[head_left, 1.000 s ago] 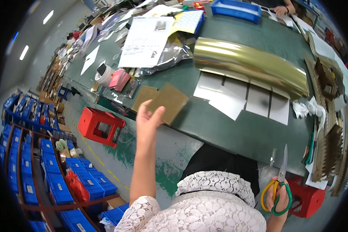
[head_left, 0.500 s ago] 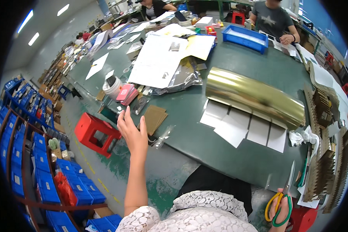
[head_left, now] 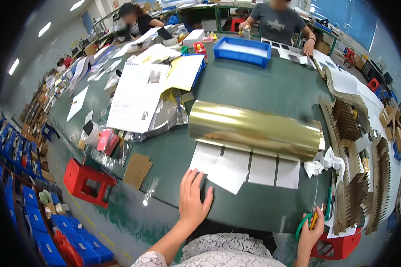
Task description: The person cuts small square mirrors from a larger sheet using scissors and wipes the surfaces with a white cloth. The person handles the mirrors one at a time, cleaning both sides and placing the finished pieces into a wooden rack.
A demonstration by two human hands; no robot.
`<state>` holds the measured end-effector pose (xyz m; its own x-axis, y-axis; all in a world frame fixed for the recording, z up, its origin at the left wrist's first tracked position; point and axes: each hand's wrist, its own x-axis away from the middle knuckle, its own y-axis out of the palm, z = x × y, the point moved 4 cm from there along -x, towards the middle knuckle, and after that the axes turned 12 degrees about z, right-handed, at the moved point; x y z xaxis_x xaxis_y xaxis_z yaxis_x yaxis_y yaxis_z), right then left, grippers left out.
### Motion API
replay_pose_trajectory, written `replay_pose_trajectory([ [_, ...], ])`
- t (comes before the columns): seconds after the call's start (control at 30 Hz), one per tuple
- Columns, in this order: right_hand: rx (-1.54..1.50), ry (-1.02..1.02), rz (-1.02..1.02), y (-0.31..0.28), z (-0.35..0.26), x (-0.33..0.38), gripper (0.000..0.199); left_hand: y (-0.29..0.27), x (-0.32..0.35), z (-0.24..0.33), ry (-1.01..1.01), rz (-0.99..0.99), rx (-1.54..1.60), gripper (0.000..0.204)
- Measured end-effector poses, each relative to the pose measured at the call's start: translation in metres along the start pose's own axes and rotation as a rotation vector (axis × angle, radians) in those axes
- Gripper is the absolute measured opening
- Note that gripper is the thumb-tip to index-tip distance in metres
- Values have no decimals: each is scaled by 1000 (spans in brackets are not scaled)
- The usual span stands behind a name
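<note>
Scissors [head_left: 314,218]: green-and-yellow handled, gripped in the right hand [head_left: 311,231] at the near right edge of the green tabletop [head_left: 272,93], blades pointing up and away toward the cardboard stacks [head_left: 358,178]. Fingers closed through the handles.

Left hand [head_left: 192,200]: open, palm down, fingers spread, resting flat on the tabletop near its front edge, just beside the nearest white sheet [head_left: 229,171].

White sheets: a row of cut pieces lying side by side under the front of the gold foil roll [head_left: 254,129], the nearest one skewed and overlapping its neighbour.

Gold foil roll: lying across the middle of the tabletop, its long side facing the person.

Surroundings: crumpled white cloth [head_left: 321,162] at the roll's right end; brown card pieces [head_left: 137,170] at the left edge of the tabletop; large printed papers [head_left: 140,95] and silver bags beyond; blue tray [head_left: 243,50] at the far side, where other people sit; red stool [head_left: 87,181] on the floor to the left.

Risks, as judged: the open blades stand close to the cloth and cardboard stacks, so a careless swing could snag them. The skewed sheet lies loose beside the left hand; a sliding palm could push it out of line or crease it. The roll, being round, might shift if bumped and drag the sheets.
</note>
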<state>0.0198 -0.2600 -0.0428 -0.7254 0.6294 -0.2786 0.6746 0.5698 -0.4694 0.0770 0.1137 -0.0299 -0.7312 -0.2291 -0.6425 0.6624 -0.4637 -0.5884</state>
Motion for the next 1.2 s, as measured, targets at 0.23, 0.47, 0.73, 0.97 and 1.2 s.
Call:
replay_pose_trajectory([
  [0.23,58,-158,127,5,-14,0,55,4,-6,9,-24,-24,-76,51],
  [0.47,71,-285,202,2,-15,-4,59,10,-4,19,64,-40,-72,42],
  [0.73,98,-308,198,-3,-15,3,59,4,-4,17,84,-88,-61,42],
  [0.97,73,-311,165,-4,-14,2,62,12,-1,20,69,-117,-9,36],
  [1.2,45,-327,171,-3,-16,0,59,9,-1,20,83,-85,-12,33],
])
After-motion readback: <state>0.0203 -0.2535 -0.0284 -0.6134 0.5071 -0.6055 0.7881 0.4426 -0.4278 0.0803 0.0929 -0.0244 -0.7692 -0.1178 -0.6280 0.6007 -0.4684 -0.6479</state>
